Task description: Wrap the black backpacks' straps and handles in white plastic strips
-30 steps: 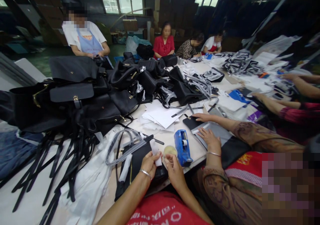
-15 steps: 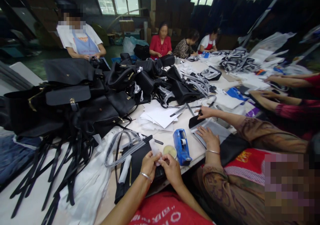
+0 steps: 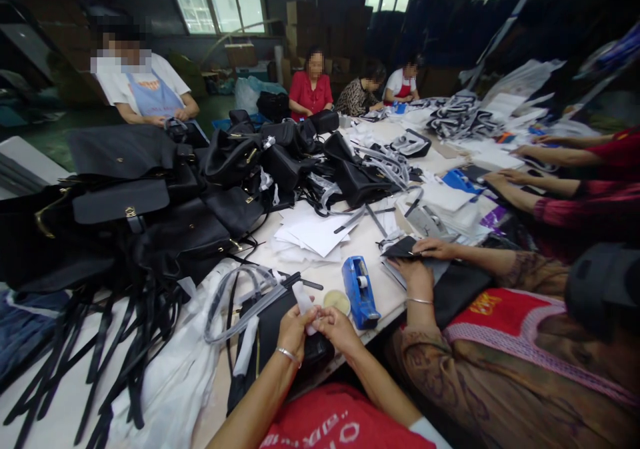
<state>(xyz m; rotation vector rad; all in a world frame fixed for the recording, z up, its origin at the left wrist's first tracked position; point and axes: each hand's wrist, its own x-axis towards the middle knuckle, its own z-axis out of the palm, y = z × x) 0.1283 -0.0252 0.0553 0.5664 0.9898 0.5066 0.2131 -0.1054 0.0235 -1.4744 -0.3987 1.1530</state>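
Observation:
My left hand (image 3: pixel 294 332) pinches a white strip of thin wrapping material (image 3: pixel 303 298), which sticks up above the fingers. Against it, with fingertips closed on the strip's lower end, is my right hand (image 3: pixel 339 329). Both hands are over a black bag (image 3: pixel 278 310) with a gold zip, lying at the table's near edge. Clear-wrapped straps (image 3: pixel 265 302) and another white wrapped piece (image 3: pixel 246 346) rest on the bag. Just beyond my right hand are a round yellowish disc (image 3: pixel 336 300), perhaps a tape roll or tub, and a blue tape dispenser (image 3: pixel 361 293).
Black bags (image 3: pixel 150 202) are heaped at the left, their straps hanging over white wrapping (image 3: pixel 165 376). White sheets (image 3: pixel 315 230) are stacked ahead. At my right, a co-worker's hands (image 3: pixel 417 279) work on a dark bag piece (image 3: pixel 400 248). Other people sit or stand round the table.
The view has swung slightly right, so the scene sits further left. My hands keep hold of the white strip. The neighbouring co-worker's hands have come closer together over the dark piece.

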